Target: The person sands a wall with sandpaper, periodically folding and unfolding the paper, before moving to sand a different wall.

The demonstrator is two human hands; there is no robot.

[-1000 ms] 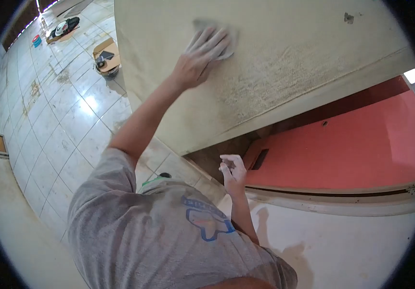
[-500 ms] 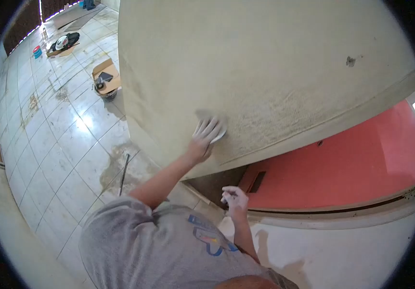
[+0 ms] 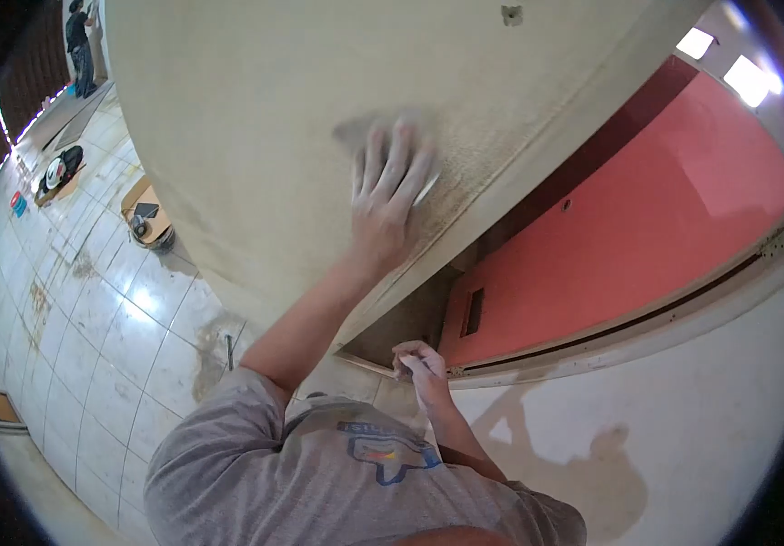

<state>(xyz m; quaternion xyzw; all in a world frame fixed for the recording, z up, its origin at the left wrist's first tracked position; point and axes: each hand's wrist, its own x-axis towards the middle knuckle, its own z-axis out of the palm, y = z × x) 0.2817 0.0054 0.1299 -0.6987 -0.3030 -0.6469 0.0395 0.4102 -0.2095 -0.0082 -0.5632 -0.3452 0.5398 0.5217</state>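
Note:
My left hand (image 3: 387, 187) lies against the beige plastered surface (image 3: 256, 109), fingers pressed over a thin sheet that looks like sandpaper. The pale edge of the sandpaper (image 3: 429, 188) shows beside the hand; most of it is hidden under the palm and fingers. A dark grey patch lies just past the fingertips. To the right of the fingers the surface is rough. White dust coats both hands. My right hand (image 3: 419, 358) hangs in front of my body with fingers curled closed, near the lower edge of the surface. Whatever may be in it is hidden.
Beyond the edge is a red wall panel (image 3: 583, 246). On the tiled floor (image 3: 119, 364) stand a bucket with cardboard (image 3: 148, 214), a small red and blue bucket (image 3: 17, 203) and a white helmet (image 3: 55, 171). Another person (image 3: 80, 50) stands far off at top left.
My left hand has moved up along the surface with the sandpaper. The view has turned, bringing the distant person further into sight. My right hand stays low, fingers curled.

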